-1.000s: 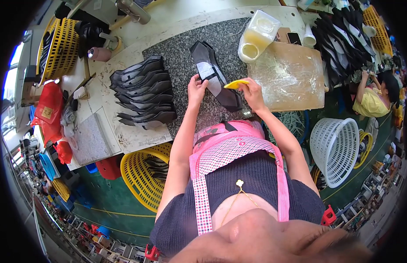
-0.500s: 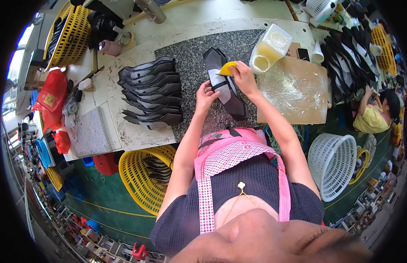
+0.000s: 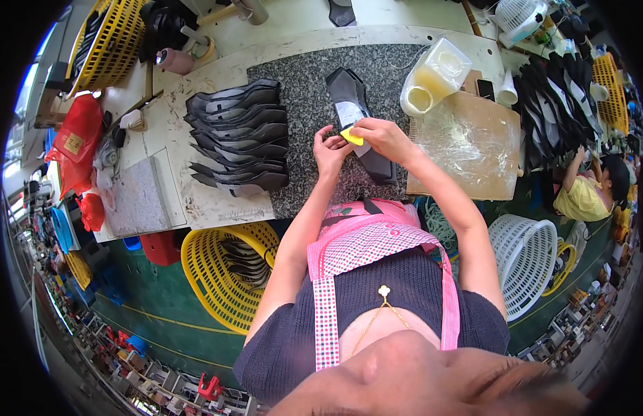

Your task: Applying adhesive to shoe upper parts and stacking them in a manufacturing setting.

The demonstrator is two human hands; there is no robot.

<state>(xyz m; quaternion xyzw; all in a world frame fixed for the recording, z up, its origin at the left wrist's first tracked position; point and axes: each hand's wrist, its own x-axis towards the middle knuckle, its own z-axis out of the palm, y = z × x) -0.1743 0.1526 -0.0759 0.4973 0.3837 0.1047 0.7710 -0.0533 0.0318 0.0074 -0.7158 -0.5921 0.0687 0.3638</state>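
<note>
Worktop [image 3: 170, 118] bears a yellowish-filled jug [image 3: 436, 78]; right hand [image 3: 382, 139] pinches a scraper [image 3: 351, 136], left hand [image 3: 331, 155] unclenched.

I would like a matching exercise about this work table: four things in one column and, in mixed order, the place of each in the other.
Things:
1. flat yellow hand tool
2. row of overlapping dark curved pieces
3. translucent plastic container with yellowish contents
4. white perforated plastic basket

Places:
A. at the left edge of the speckled grey stone slab
B. below the table's near edge, on the person's right
C. in the person's right hand
D. near the slab's far right corner

Pairs: 1-C, 2-A, 3-D, 4-B
</note>
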